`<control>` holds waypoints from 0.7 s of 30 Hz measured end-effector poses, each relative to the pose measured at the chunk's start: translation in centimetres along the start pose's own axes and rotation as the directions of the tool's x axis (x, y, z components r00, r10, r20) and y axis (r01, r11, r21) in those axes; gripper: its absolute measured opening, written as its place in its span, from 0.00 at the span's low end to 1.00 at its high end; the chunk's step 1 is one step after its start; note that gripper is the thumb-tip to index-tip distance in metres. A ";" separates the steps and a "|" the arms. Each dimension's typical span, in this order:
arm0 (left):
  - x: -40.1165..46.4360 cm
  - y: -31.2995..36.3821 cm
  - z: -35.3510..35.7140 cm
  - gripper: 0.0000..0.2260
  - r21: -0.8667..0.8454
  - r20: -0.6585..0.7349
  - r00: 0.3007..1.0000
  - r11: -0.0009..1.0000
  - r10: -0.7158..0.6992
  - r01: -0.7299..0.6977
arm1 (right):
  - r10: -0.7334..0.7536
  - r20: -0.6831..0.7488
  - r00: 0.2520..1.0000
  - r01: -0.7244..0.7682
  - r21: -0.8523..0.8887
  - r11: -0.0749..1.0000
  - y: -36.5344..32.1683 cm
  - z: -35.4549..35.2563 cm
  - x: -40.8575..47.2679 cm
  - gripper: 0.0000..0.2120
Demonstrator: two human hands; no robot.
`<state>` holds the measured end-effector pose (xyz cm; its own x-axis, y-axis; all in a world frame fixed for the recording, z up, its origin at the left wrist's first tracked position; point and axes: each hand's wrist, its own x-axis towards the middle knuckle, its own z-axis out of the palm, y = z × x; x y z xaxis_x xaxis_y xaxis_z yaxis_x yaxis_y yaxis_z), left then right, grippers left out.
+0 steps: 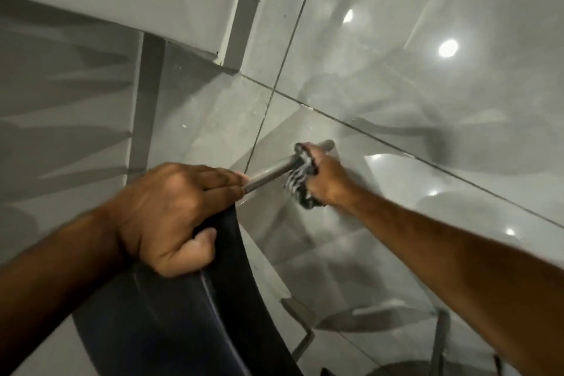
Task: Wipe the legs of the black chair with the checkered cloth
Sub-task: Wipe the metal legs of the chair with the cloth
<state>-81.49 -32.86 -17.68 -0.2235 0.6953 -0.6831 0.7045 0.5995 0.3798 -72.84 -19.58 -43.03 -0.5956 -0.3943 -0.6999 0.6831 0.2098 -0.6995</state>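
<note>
The black chair (183, 314) is tipped toward me, its dark seat filling the lower left. My left hand (174, 210) grips the seat's upper edge, fingers curled over it. One grey metal leg (271, 175) juts out from the seat toward the upper right. My right hand (325, 180) is closed around that leg near its far end, with the black-and-white checkered cloth (300, 180) wrapped between palm and leg. The cloth bunches out on the left side of my fist. The leg's tip shows just past my fingers.
Glossy grey floor tiles (396, 85) spread below, reflecting ceiling lights. A grey wall with a skirting board (238, 9) stands at the upper left. Other metal chair legs (305, 333) show at the bottom, some blurred.
</note>
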 end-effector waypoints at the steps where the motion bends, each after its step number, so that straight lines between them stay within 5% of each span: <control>1: -0.1 0.4 -0.3 0.28 0.025 -0.007 1.000 1.000 -0.001 0.001 | -0.074 0.007 0.997 0.073 0.064 0.995 -1.3 0.6 -2.4 0.13; 4: -0.8 1.7 -0.4 0.29 0.206 -0.052 0.995 0.974 -0.090 0.099 | -0.332 0.104 0.938 0.317 0.138 0.939 -4.6 1.5 -9.5 0.32; 8: -2.4 6.7 1.8 0.29 0.438 -0.194 0.950 0.845 -0.244 0.307 | -0.274 0.214 0.938 0.295 -0.073 0.953 -1.9 -0.6 -16.7 0.35; 13: -3.0 19.2 11.7 0.31 0.415 -0.023 0.999 0.910 0.032 -0.020 | -0.013 0.168 0.986 0.068 -0.328 0.942 8.6 -2.5 -25.9 0.41; 16: -2.7 24.7 16.1 0.27 0.292 0.151 0.970 0.930 0.188 -0.225 | 0.114 0.122 0.986 -0.078 -0.266 0.961 14.4 -1.7 -31.7 0.41; 21: -2.2 26.0 17.7 0.23 0.222 0.178 0.956 0.937 0.233 -0.270 | -0.089 0.072 0.993 0.095 -0.084 0.992 18.6 3.9 -39.0 0.51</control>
<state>-50.75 -25.77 -17.34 0.0706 0.7341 -0.6754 0.8702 0.2857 0.4015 -35.23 -3.79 -28.18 -0.6221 -0.4752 -0.6222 0.5850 0.2461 -0.7728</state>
